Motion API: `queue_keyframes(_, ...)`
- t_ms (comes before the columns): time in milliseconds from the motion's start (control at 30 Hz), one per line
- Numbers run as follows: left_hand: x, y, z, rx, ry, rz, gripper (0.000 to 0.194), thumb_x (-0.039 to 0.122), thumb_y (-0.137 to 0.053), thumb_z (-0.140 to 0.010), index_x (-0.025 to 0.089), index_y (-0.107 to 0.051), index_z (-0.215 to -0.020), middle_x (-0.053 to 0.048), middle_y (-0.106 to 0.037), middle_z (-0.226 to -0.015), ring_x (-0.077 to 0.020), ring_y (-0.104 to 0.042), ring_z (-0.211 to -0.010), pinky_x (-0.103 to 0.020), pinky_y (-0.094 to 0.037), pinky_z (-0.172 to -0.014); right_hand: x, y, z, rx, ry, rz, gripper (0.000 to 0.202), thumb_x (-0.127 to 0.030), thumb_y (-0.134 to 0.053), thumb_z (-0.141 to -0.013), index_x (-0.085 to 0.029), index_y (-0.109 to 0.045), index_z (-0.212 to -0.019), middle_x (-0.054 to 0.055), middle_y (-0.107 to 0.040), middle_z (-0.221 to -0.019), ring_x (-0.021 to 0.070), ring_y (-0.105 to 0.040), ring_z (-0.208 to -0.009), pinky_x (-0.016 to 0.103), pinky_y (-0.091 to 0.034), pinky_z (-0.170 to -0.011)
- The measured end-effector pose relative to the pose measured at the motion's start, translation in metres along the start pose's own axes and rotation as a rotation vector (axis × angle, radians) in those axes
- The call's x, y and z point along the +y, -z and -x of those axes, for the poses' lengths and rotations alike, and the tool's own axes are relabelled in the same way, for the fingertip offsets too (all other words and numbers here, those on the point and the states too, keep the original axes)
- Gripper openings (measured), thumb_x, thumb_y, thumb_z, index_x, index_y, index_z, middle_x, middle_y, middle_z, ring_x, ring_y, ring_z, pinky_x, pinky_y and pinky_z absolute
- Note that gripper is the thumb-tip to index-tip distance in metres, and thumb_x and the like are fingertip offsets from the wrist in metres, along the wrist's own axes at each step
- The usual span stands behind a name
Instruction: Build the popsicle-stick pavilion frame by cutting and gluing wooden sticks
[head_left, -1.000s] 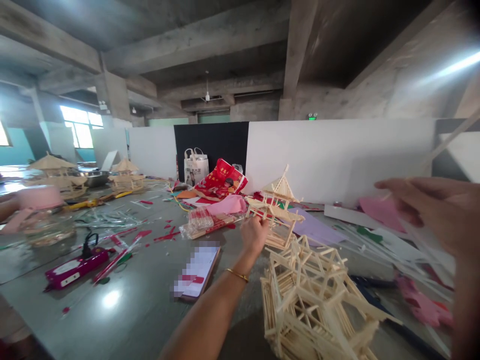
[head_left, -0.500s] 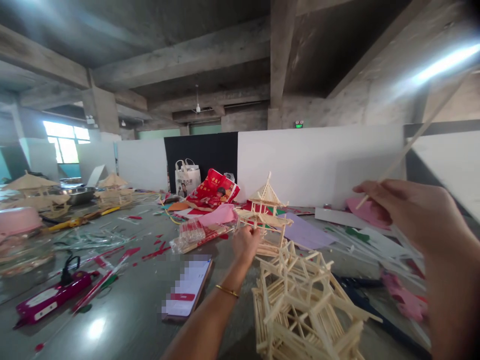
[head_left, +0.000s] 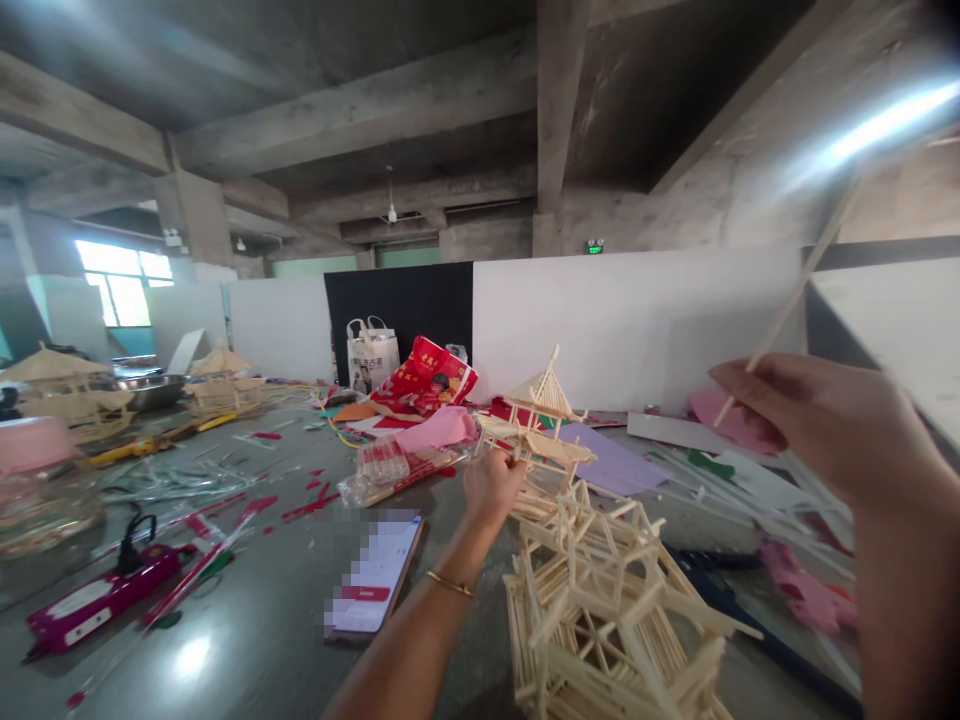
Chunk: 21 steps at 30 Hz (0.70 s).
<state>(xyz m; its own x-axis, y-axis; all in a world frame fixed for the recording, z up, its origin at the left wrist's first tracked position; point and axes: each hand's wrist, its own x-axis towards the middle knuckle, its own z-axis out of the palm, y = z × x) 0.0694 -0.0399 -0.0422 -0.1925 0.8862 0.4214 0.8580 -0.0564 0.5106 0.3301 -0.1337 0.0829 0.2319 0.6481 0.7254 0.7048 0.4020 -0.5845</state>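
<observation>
My left hand is closed on the near left side of a small pagoda model built of thin wooden sticks, which leans to the right. Its fingertips are partly hidden by the hand. Up at the right, my right hand pinches a long thin wooden stick, which slants up toward the lamp, its lower end poking out below the fingers. Between the hands, close to me, stands a larger open stick framework, apart from both hands.
A phone lies left of my forearm, with a magenta power strip further left. Behind are red-wrapped stick packs, a red bag and purple paper. A dark blue tool and pink glue gun-like object lie right.
The pagoda model has tipped to the right in my left hand. The stick in my right hand has swung to a steeper slant.
</observation>
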Motion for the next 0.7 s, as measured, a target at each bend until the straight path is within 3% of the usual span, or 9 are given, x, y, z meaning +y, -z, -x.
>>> queue_keyframes(200,0.001,0.003,-0.001,-0.034,-0.006,0.002,0.024,0.038,-0.055,-0.074,0.023,-0.072,-0.074,-0.005,-0.071,-0.077,-0.0199,-0.064,-0.076,-0.026,-0.039,-0.064,-0.003,0.000,0.002,-0.022,-0.002,0.080,0.040,-0.050,-0.058,-0.077,-0.018,-0.050,-0.055,-0.003,-0.046,-0.044,0.0084,-0.041,-0.041,0.022,-0.032,-0.044)
queue_keyframes(400,0.003,0.008,-0.001,-0.074,0.014,0.006,0.025,0.040,-0.055,-0.073,0.024,-0.073,-0.080,-0.007,-0.071,-0.081,-0.0217,-0.064,-0.077,-0.027,-0.042,-0.064,0.001,-0.004,0.001,-0.029,-0.035,-0.019,0.031,-0.050,-0.062,-0.074,-0.019,-0.061,-0.074,-0.003,-0.047,-0.044,0.0097,-0.042,-0.041,0.021,-0.034,-0.040)
queue_keyframes(500,0.004,0.011,-0.002,-0.081,0.027,0.002,0.026,0.042,-0.056,-0.073,0.024,-0.073,-0.081,-0.007,-0.072,-0.081,-0.0212,-0.064,-0.077,-0.027,-0.042,-0.064,-0.002,-0.006,0.002,-0.021,-0.052,-0.011,0.027,-0.046,-0.064,-0.074,-0.018,-0.061,-0.075,-0.002,-0.047,-0.045,0.0090,-0.041,-0.040,0.020,-0.032,-0.039)
queue_keyframes(600,0.005,0.016,-0.004,-0.096,0.051,-0.012,0.027,0.043,-0.056,-0.073,0.024,-0.073,-0.080,-0.008,-0.072,-0.081,-0.0209,-0.064,-0.075,-0.027,-0.042,-0.063,0.000,-0.007,0.001,-0.046,-0.035,-0.028,0.029,-0.046,-0.063,-0.074,-0.017,-0.061,-0.073,-0.001,-0.048,-0.046,0.0082,-0.041,-0.040,0.019,-0.033,-0.038)
queue_keyframes(700,0.006,0.021,-0.006,-0.097,0.060,-0.022,0.028,0.044,-0.056,-0.072,0.025,-0.073,-0.081,-0.007,-0.072,-0.083,-0.0213,-0.064,-0.076,-0.027,-0.043,-0.064,0.008,-0.010,-0.001,-0.073,-0.002,-0.073,0.037,-0.053,-0.063,-0.072,-0.018,-0.064,-0.084,0.000,-0.051,-0.050,0.0084,-0.042,-0.041,0.018,-0.034,-0.036)
